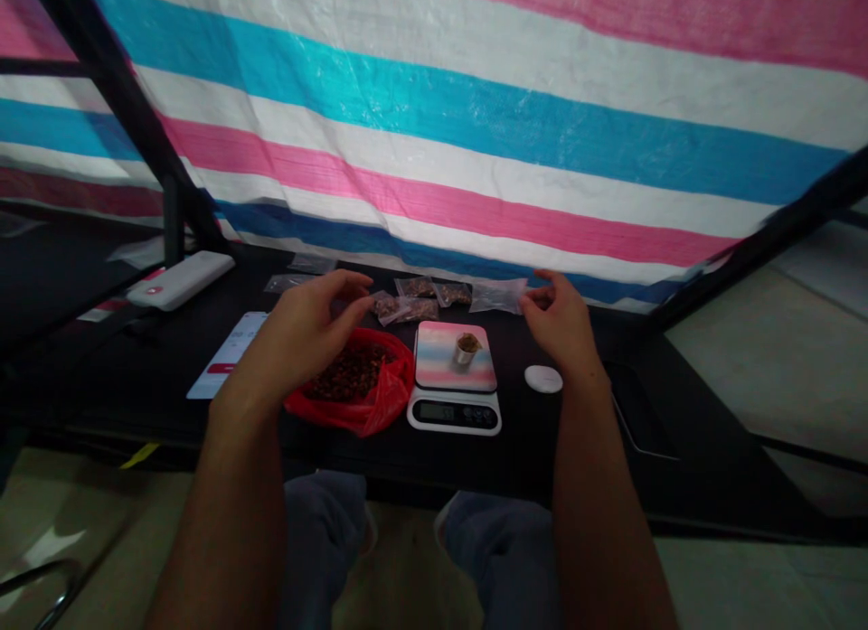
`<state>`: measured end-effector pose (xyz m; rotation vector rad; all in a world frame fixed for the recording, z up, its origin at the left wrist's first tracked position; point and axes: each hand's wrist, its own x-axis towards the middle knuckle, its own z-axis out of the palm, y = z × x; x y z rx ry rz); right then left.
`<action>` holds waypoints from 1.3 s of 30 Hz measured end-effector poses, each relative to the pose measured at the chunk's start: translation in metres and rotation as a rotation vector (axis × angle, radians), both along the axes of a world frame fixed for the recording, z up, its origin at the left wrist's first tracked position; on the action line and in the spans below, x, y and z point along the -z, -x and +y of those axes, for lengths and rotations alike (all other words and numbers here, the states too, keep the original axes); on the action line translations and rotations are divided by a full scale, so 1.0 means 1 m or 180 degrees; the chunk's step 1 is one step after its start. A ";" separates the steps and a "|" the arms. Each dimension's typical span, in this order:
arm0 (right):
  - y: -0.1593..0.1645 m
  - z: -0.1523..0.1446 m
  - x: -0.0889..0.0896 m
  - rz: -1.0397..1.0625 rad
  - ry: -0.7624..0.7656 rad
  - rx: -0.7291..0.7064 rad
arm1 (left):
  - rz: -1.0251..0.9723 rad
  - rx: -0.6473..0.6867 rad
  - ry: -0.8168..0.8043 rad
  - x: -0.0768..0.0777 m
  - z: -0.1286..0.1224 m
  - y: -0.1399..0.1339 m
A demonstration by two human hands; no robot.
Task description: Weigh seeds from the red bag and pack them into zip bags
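Observation:
My left hand (316, 327) hovers over the left part of a red plastic bag (370, 418), with thumb and fingers apart and nothing between them. Small dark brown pieces (349, 372) fill the bag. My right hand (560, 327) has its bent fingers at the right edge of a flat, clear plastic bag (497, 296) and appears to pinch it. Between my hands stands a digital scale (453, 411); a small metal cup (466, 348) with brownish contents rests on its plate. Several small filled clear bags (417, 309) lie behind the scale.
Left of the red bag lies a lit phone (223, 359). Further left is a white box-shaped device (182, 280). Flat clear bags (288, 282) lie behind my left hand. A round white disc (543, 379) and a dark flat device (641, 413) are to the right. Striped sheeting (440, 133) hangs behind.

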<state>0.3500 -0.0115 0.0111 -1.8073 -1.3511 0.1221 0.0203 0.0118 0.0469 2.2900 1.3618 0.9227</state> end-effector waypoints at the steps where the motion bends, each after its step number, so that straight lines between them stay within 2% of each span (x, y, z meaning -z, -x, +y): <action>1: 0.010 -0.004 -0.010 -0.0022 -0.0132 -0.0269 | -0.0134 0.0049 -0.0233 -0.002 -0.003 -0.006; 3: 0.034 -0.013 -0.026 -0.0070 -0.0341 -0.0792 | -0.0204 0.0235 -0.0663 -0.004 -0.010 -0.021; 5: 0.059 -0.021 -0.037 0.0021 -0.0456 -0.1180 | -0.0167 0.0498 -0.0849 -0.001 -0.015 -0.036; 8: 0.087 -0.027 -0.043 0.0320 -0.0451 -0.1834 | -0.0180 0.0773 -0.0786 0.006 -0.017 -0.051; 10: 0.096 -0.029 -0.043 0.0441 -0.0438 -0.2072 | -0.0267 0.0845 -0.0609 0.010 -0.015 -0.053; 13: 0.097 -0.029 -0.043 0.0659 -0.0404 -0.2078 | -0.0420 0.0901 -0.0369 0.011 -0.012 -0.052; 16: 0.087 -0.029 -0.042 0.0906 -0.0382 -0.1952 | -0.0545 0.0946 -0.0338 0.012 -0.010 -0.050; 20: 0.061 -0.029 -0.036 0.0666 -0.0453 -0.1597 | -0.0433 0.0994 -0.0256 0.021 -0.006 -0.053; 22: 0.046 -0.029 -0.028 0.0397 -0.0149 -0.1521 | -0.0219 0.1003 -0.0209 0.028 -0.002 -0.055; 25: 0.031 -0.031 -0.014 0.0150 0.0594 -0.1530 | 0.0220 0.1032 -0.0153 0.036 0.002 -0.057; 29: 0.027 -0.034 0.001 0.0275 0.1191 -0.1560 | 0.0522 0.1137 0.0059 0.040 0.005 -0.059; 39: 0.033 -0.025 0.013 0.0706 0.1171 -0.1874 | 0.0431 0.1214 0.0292 0.047 0.010 -0.061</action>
